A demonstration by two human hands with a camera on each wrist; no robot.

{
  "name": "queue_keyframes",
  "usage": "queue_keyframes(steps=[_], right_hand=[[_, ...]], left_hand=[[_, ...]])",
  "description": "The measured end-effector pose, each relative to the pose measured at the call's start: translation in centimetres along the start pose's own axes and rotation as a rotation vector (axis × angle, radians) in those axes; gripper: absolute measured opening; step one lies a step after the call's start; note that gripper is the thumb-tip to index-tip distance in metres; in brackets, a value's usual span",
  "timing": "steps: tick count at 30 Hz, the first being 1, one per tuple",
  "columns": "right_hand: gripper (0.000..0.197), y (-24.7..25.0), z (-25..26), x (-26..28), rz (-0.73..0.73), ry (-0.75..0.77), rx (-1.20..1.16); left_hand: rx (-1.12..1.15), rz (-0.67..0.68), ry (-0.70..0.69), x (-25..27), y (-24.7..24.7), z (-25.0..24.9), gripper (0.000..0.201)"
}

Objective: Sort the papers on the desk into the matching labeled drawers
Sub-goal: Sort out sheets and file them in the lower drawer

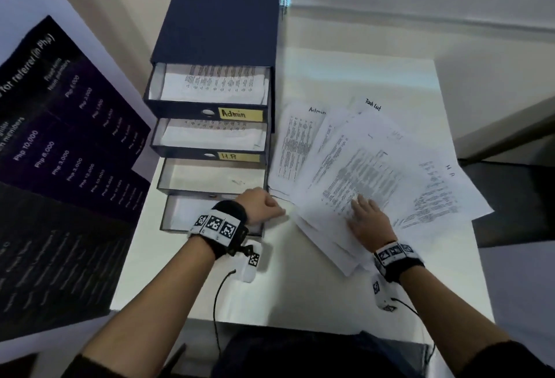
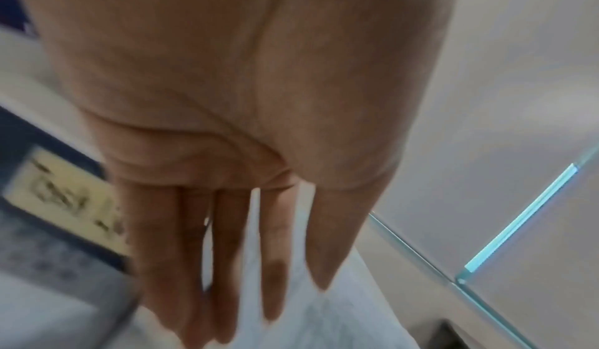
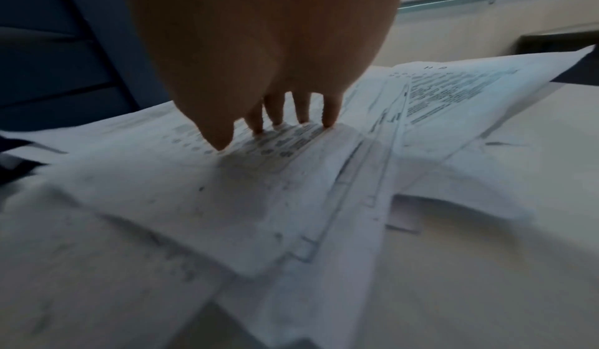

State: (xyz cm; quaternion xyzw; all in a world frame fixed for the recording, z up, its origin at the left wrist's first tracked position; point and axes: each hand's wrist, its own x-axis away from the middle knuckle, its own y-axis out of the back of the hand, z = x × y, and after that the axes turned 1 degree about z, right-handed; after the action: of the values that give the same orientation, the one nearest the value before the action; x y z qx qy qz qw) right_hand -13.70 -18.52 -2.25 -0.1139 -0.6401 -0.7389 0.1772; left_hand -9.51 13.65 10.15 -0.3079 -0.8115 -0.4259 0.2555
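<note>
Currently, hands: right hand (image 1: 368, 221) is spread flat on the papers (image 1: 360, 167); left hand (image 2: 259, 149), fingers straight, holds nothing at the drawers (image 1: 210, 125).
Papers: fanned loosely on the bench (image 1: 300, 287).
Risk: several overlapping sheets may be dragged together and misfiled.

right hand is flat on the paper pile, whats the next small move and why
Probably slide the top sheet free of the pile with the right hand until its heading can be read. The fingertips already press flat on it, nothing is pinched yet, and its title is not legible, while the Admin drawer and the H.R drawer stand open. The left hand holds nothing.
</note>
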Motion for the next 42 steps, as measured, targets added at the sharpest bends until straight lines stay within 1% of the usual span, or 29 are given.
queue_keyframes(steps=[1,2,4,5,6,7,8,9,10,11,13,15,16,17,19,22,24,25,27,29,30,32,33,34,35,37,39,40,42], right_hand=[[0.042,0.2,-0.1,0.7,-0.062,0.091,-0.010],[0.031,0.2,-0.6,1.2,-0.152,0.158,-0.041],[0.021,0.9,-1.6,2.4,-0.190,0.115,-0.182],[0.020,1.3,-2.1,2.8,-0.216,0.028,-0.256],[0.025,1.0,-3.3,2.7,-0.271,-0.081,-0.317],[0.037,1.1,-4.2,2.8,-0.292,-0.225,-0.354],[0.054,1.4,-4.9,2.7,-0.281,-0.345,-0.404],[0.072,1.6,-5.2,2.7,-0.233,-0.444,-0.461],[0.085,1.5,-5.7,2.4,-0.192,-0.494,-0.514],[0.090,1.9,-5.8,2.2,-0.150,-0.529,-0.568],[0.080,2.1,-6.3,1.5,-0.126,-0.552,-0.658],[0.058,2.2,-6.8,0.9,-0.105,-0.568,-0.688],[0.046,2.1,-7.1,0.7,-0.091,-0.567,-0.693],[0.040,2.1,-7.4,0.5,-0.066,-0.566,-0.711],[0.037,2.2,-8.2,0.5,-0.056,-0.591,-0.790],[0.027,2.7,-10.0,1.2,-0.108,-0.649,-0.898],[0.018,3.1,-10.6,1.4,-0.147,-0.630,-0.897],[0.019,3.2,-10.7,1.3,-0.181,-0.613,-0.887],[0.028,3.7,-10.3,1.2,-0.250,-0.563,-0.890],[0.046,4.2,-9.4,1.1,-0.248,-0.531,-0.937],[0.059,4.6,-8.8,1.0,-0.227,-0.536,-0.962],[0.078,5.5,-7.9,1.0,-0.154,-0.577,-0.970],[0.081,5.7,-7.8,0.9,-0.120,-0.594,-0.968],[0.080,6.1,-7.7,1.0,-0.097,-0.601,-0.959],[0.077,6.6,-7.6,1.2,-0.102,-0.583,-0.931],[0.063,7.8,-7.6,1.6,-0.179,-0.519,-0.895],[0.042,9.1,-7.8,2.0,-0.314,-0.438,-0.929],[0.041,9.9,-7.9,2.1,-0.370,-0.399,-0.976],[0.054,11.2,-8.1,1.9,-0.420,-0.302,-1.100]], left_hand=[[0.079,-0.002,-0.038,-1.3,-0.9,-1.0,0.025],[0.120,-0.031,-0.059,-2.4,-1.7,-2.4,0.032],[0.105,-0.133,-0.022,-4.7,-3.0,-5.2,0.048],[0.061,-0.167,0.009,-6.2,-3.8,-6.2,0.050],[0.000,-0.181,0.035,-7.3,-4.4,-7.1,0.047],[-0.047,-0.201,0.061,-8.6,-4.9,-7.7,0.040],[-0.072,-0.226,0.092,-9.6,-5.2,-8.2,0.033],[-0.058,-0.249,0.117,-10.6,-5.5,-8.4,0.027],[-0.016,-0.268,0.134,-11.3,-5.6,-8.7,0.024],[0.037,-0.281,0.145,-11.9,-5.7,-9.0,0.024],[0.135,-0.294,0.166,-12.6,-5.5,-9.7,0.032],[0.204,-0.333,0.166,-13.2,-5.3,-10.3,0.050],[0.228,-0.358,0.150,-13.2,-5.3,-10.9,0.055],[0.247,-0.378,0.125,-13.4,-5.5,-11.3,0.058],[0.261,-0.388,0.081,-13.3,-5.9,-12.1,0.066],[0.259,-0.383,0.056,-13.3,-6.5,-12.5,0.073],[0.233,-0.311,0.072,-13.4,-7.1,-12.6,0.082],[0.200,-0.254,0.093,-13.4,-7.4,-12.8,0.088],[0.079,-0.164,0.114,-13.6,-8.2,-13.2,0.100],[0.019,-0.151,0.110,-13.8,-8.7,-13.6,0.106],[0.027,-0.183,0.110,-14.1,-8.8,-13.6,0.099],[0.051,-0.255,0.091,-14.8,-9.0,-13.5,0.063],[0.071,-0.273,0.093,-15.0,-9.1,-13.4,0.045],[0.095,-0.284,0.091,-15.1,-9.0,-13.3,0.033],[0.124,-0.290,0.080,-14.8,-8.9,-13.3,0.028],[0.188,-0.318,0.012,-13.9,-8.4,-13.6,0.038],[0.250,-0.364,-0.070,-12.5,-7.3,-14.1,0.049],[0.281,-0.391,-0.112,-11.4,-6.4,-14.6,0.052],[0.326,-0.460,-0.176,-9.0,-4.4,-15.1,0.055]])
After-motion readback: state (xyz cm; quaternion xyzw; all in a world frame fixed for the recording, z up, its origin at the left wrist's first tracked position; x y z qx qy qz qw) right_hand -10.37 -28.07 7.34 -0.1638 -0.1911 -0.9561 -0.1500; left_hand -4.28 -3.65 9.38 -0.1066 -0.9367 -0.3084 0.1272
